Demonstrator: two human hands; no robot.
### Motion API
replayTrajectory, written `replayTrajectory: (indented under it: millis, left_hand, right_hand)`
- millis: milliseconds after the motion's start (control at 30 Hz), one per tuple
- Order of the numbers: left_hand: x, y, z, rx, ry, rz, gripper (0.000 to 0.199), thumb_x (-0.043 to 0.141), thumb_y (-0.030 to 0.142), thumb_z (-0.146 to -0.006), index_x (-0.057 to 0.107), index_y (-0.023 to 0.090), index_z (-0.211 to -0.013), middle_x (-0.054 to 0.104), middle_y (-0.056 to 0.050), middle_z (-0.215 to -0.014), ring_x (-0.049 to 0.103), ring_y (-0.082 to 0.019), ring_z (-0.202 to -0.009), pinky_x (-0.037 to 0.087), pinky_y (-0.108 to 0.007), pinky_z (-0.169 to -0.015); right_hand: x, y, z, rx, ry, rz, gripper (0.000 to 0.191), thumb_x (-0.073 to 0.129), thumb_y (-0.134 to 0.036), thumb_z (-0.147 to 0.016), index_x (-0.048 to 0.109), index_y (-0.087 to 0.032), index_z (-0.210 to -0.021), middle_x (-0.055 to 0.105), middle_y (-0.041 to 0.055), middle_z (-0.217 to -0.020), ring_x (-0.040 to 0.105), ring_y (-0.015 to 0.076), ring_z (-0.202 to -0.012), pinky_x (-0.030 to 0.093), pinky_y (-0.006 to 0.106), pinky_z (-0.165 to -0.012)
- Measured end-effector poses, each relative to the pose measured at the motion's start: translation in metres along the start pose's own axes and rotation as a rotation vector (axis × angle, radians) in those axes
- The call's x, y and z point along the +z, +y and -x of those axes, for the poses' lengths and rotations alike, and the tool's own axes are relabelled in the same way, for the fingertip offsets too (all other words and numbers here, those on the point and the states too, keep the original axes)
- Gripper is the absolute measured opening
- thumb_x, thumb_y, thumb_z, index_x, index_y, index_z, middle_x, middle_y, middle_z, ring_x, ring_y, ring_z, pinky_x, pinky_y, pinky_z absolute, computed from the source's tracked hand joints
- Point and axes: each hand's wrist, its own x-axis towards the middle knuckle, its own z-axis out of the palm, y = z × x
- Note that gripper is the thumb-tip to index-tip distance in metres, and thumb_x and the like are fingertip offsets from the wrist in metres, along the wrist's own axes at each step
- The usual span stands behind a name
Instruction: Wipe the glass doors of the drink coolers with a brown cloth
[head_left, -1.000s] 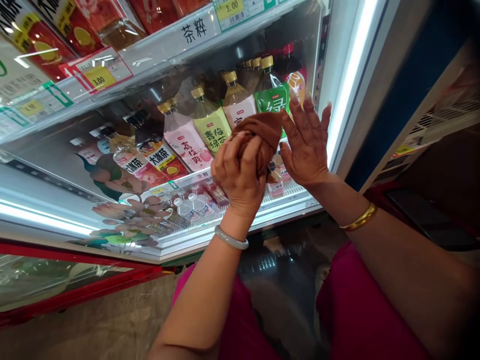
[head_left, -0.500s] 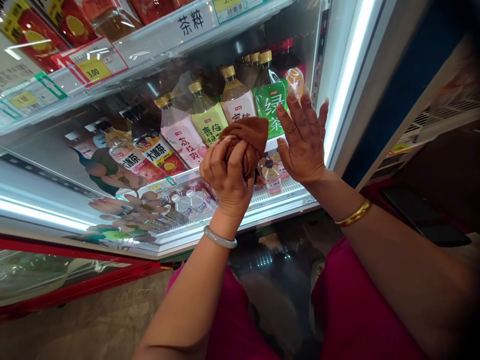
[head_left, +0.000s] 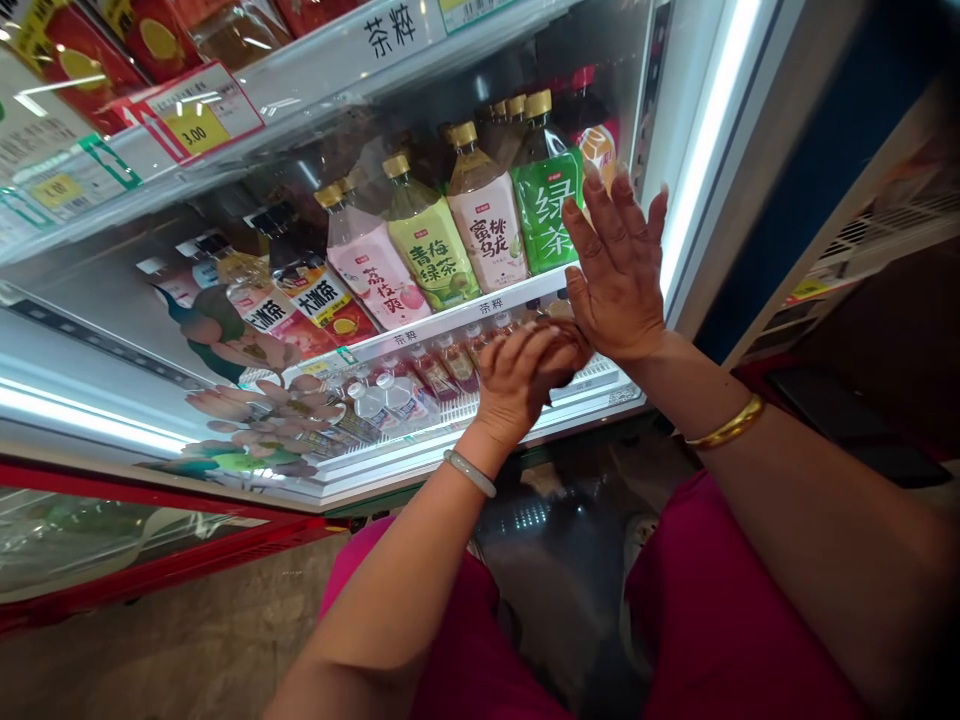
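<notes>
My left hand (head_left: 521, 375), with a pale bangle at the wrist, has its fingers curled over a brown cloth (head_left: 574, 358) at the glass front of a drinks cooler. Most of the cloth is hidden by the hand. Just above and right of it, my right hand (head_left: 619, 275) is open, its palm towards the glass and its fingers spread upward. A gold bangle circles that wrist. Behind the glass stand a green-labelled tea bottle (head_left: 545, 205), a pink-labelled bottle (head_left: 489, 235) and a yellow-green-labelled bottle (head_left: 433, 250).
Flower decals (head_left: 277, 410) mark the glass at lower left. A shelf edge with a price tag (head_left: 193, 128) crosses the top. The cooler's lit right frame (head_left: 712, 150) borders a dark blue panel (head_left: 814, 190). A red-edged case (head_left: 150, 570) stands at lower left, above the floor.
My left hand has moved right and down with the brown cloth, close to my right wrist. Bottle labels it covered now show. My right hand stays spread in nearly the same place.
</notes>
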Motion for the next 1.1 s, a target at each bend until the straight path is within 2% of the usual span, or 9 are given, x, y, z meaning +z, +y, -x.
replayTrajectory:
  millis: [133,300,367,533,633,733,867,967,1100]
  left_hand:
    - [-0.012,-0.001,-0.025,-0.188,0.111,-0.152,0.031,0.065,0.037,-0.1,0.072,0.039,-0.13,0.072,-0.005,-0.141,0.057,-0.024,-0.141,0.027,-0.042,-0.123]
    - [0.011,0.015,-0.006,-0.014,-0.038,-0.095,0.022,0.067,0.036,-0.1,0.076,0.043,-0.119,0.08,0.002,-0.123,0.067,-0.018,-0.126,0.035,-0.036,-0.117]
    - [0.015,0.015,-0.004,0.052,-0.043,-0.064,0.023,0.066,0.035,-0.1,0.075,0.046,-0.118,0.081,0.004,-0.12,0.069,-0.016,-0.123,0.036,-0.033,-0.115]
    - [-0.011,0.001,-0.034,-0.096,0.139,-0.143,0.028,0.065,0.038,-0.1,0.073,0.041,-0.127,0.076,-0.002,-0.133,0.062,-0.022,-0.134,0.03,-0.04,-0.121]
    - [-0.019,0.0,-0.045,-0.188,0.179,-0.183,0.03,0.062,0.037,-0.101,0.073,0.037,-0.129,0.073,-0.006,-0.138,0.059,-0.024,-0.137,0.03,-0.042,-0.122]
    - [-0.006,0.011,-0.031,-0.206,0.118,-0.14,0.026,0.063,0.039,-0.1,0.076,0.037,-0.123,0.075,-0.006,-0.133,0.061,-0.024,-0.134,0.032,-0.042,-0.12]
    - [0.01,0.02,-0.01,-0.126,-0.008,-0.103,0.022,0.067,0.035,-0.099,0.077,0.039,-0.117,0.079,-0.002,-0.125,0.065,-0.022,-0.127,0.038,-0.039,-0.115]
    - [-0.002,0.013,-0.02,-0.145,0.005,-0.086,0.025,0.064,0.036,-0.1,0.076,0.038,-0.121,0.077,-0.004,-0.13,0.063,-0.023,-0.13,0.036,-0.04,-0.117]
    - [-0.032,0.011,-0.056,-0.339,0.167,-0.078,0.036,0.06,0.031,-0.099,0.07,0.031,-0.134,0.066,-0.009,-0.144,0.052,-0.029,-0.141,0.029,-0.045,-0.124]
  right_hand:
    - [-0.004,-0.003,-0.001,0.024,-0.036,-0.036,0.058,0.033,-0.041,-0.106,0.028,-0.039,-0.164,0.029,-0.004,-0.172,0.016,0.0229,-0.165,0.0,0.062,-0.136]
    - [-0.004,-0.004,0.0,0.046,-0.052,-0.018,0.062,0.033,-0.039,-0.106,0.018,-0.046,-0.166,0.026,-0.0089,-0.173,0.012,0.0245,-0.165,0.0,0.066,-0.136]
    - [-0.007,-0.004,0.0,0.036,-0.071,-0.036,0.063,0.034,-0.039,-0.106,0.017,-0.046,-0.166,0.024,-0.0088,-0.174,0.01,0.026,-0.165,-0.001,0.066,-0.135]
    - [-0.017,0.001,0.002,0.014,-0.131,-0.057,0.06,0.034,-0.042,-0.107,0.022,-0.046,-0.165,0.025,-0.0087,-0.174,0.012,0.0259,-0.165,0.002,0.066,-0.135]
    - [-0.018,0.004,0.009,-0.021,-0.132,-0.068,0.06,0.034,-0.041,-0.107,0.021,-0.047,-0.165,0.027,-0.0074,-0.174,0.016,0.0252,-0.165,0.006,0.067,-0.134]
    - [-0.012,0.009,0.021,-0.037,-0.12,-0.074,0.062,0.037,-0.04,-0.106,0.019,-0.046,-0.165,0.028,-0.0048,-0.174,0.019,0.0269,-0.164,0.01,0.072,-0.132]
    - [-0.008,0.017,0.034,-0.045,-0.119,-0.087,0.061,0.041,-0.039,-0.105,0.026,-0.047,-0.163,0.032,-0.0034,-0.172,0.022,0.0263,-0.163,0.014,0.071,-0.132]
    - [-0.012,0.015,0.035,-0.057,-0.1,-0.101,0.061,0.039,-0.037,-0.105,0.024,-0.049,-0.164,0.032,-0.0044,-0.172,0.024,0.0253,-0.163,0.018,0.07,-0.132]
    - [-0.021,-0.013,0.029,-0.109,-0.012,-0.183,0.068,0.04,-0.04,-0.105,0.011,-0.049,-0.166,0.02,-0.006,-0.176,0.02,0.0259,-0.164,0.018,0.068,-0.133]
